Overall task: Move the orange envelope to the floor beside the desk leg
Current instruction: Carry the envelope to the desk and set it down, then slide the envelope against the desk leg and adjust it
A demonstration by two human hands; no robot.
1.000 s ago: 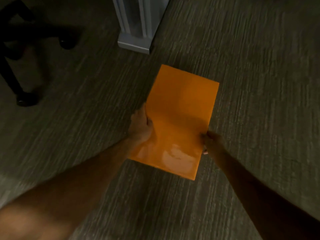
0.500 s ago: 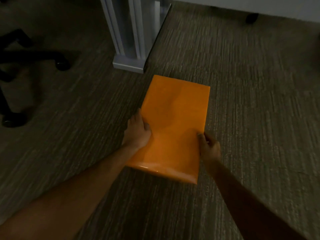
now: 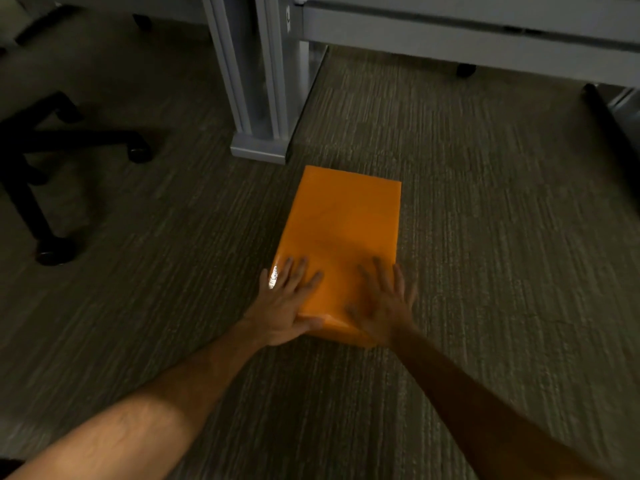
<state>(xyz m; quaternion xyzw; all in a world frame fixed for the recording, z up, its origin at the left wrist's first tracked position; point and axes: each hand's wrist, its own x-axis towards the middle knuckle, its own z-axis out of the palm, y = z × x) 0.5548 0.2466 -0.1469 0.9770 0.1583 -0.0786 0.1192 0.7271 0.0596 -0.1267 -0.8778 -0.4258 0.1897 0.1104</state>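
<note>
The orange envelope (image 3: 341,237) lies flat on the grey carpet, its far edge just in front and to the right of the grey desk leg (image 3: 258,98). My left hand (image 3: 285,303) rests on its near left corner, fingers spread, thumb along the near edge. My right hand (image 3: 382,304) lies flat on its near right corner, fingers spread. Both palms are on top of the envelope rather than gripping it.
A black office chair base with castors (image 3: 52,161) stands at the left. The desk frame (image 3: 467,39) runs along the top right. A dark pole-like object (image 3: 613,123) is at the right edge. Open carpet (image 3: 502,254) lies right of the envelope.
The envelope went from being held at its sides above the floor to lying flat on the carpet near the desk leg. Both hands released their grip and now rest open on top.
</note>
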